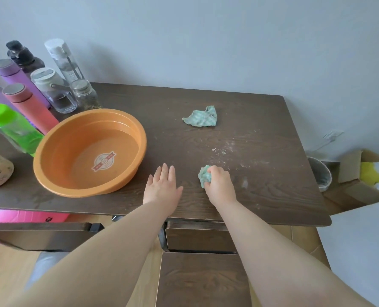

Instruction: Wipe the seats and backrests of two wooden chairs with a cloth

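My right hand (219,181) grips a crumpled green cloth (204,176) on the dark wooden table (261,196), near its front edge. My left hand (163,188) lies flat on the tabletop to the left of it, fingers straight. A second crumpled green cloth (200,116) lies farther back on the table. One dark wooden chair (201,278) stands below the table's front edge between my arms; another chair's backrest (38,227) shows at the lower left.
An orange basin (58,151) holding water sits on the table's left. Several bottles and flasks (29,94) crowd the back left corner. White smears (224,151) mark the tabletop. A bin (320,173) and a cardboard box (361,173) stand on the floor at right.
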The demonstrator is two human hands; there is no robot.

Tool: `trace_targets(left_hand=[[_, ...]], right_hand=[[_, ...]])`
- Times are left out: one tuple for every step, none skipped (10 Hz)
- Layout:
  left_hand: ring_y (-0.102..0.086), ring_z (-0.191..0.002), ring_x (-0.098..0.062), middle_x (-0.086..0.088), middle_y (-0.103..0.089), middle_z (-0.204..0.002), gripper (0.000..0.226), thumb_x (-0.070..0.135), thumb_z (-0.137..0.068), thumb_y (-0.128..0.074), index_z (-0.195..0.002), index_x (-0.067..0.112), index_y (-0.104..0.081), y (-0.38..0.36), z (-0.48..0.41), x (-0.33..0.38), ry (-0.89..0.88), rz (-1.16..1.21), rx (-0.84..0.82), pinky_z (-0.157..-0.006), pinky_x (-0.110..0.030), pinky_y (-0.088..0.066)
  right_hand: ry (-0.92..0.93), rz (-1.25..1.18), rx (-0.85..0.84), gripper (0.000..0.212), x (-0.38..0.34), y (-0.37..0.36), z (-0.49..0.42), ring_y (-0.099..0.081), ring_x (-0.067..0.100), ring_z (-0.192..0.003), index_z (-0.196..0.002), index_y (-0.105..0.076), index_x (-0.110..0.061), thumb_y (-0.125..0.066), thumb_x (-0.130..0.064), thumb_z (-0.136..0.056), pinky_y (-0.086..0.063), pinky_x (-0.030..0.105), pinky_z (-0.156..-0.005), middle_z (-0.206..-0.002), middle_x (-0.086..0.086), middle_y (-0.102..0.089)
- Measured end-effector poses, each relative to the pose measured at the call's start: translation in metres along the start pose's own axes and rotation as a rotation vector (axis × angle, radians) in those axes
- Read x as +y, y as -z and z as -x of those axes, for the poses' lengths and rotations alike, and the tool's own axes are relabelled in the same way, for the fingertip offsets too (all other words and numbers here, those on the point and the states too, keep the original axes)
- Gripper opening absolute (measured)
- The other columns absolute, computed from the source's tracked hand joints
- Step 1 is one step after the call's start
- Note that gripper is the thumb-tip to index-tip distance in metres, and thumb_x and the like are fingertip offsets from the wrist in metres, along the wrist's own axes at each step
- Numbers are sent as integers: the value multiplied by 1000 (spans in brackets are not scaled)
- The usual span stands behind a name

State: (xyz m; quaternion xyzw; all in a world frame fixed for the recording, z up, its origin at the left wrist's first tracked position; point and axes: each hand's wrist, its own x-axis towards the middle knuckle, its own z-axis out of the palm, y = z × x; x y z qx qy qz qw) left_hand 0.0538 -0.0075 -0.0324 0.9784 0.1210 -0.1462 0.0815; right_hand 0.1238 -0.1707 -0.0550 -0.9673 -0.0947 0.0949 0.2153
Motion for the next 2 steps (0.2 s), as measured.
trace_targets(left_hand=[[3, -150, -24, -8, 3, -163, 70, 46, -102, -31, -155, 14, 2, 0, 7, -2, 12, 27, -6, -122, -43, -9], [5, -150, -24, -8, 5, -163, 70, 46, -102, -31, -155, 15, 3, 6, 13, -2, -16, 12, 20, -122, -44, -8]], right_hand=[[40, 29, -4, 37, 2, -2, 5, -43, 26, -110, -124, -50, -12, -62, -24, -91, -45, 36, -84, -126, 6, -51], [116, 124, 42, 40, 1, 4, 10, -43, 26, -110, -125, -49, -13, -62, -28, -90, -45, 36, -87, -126, 5, -52]])
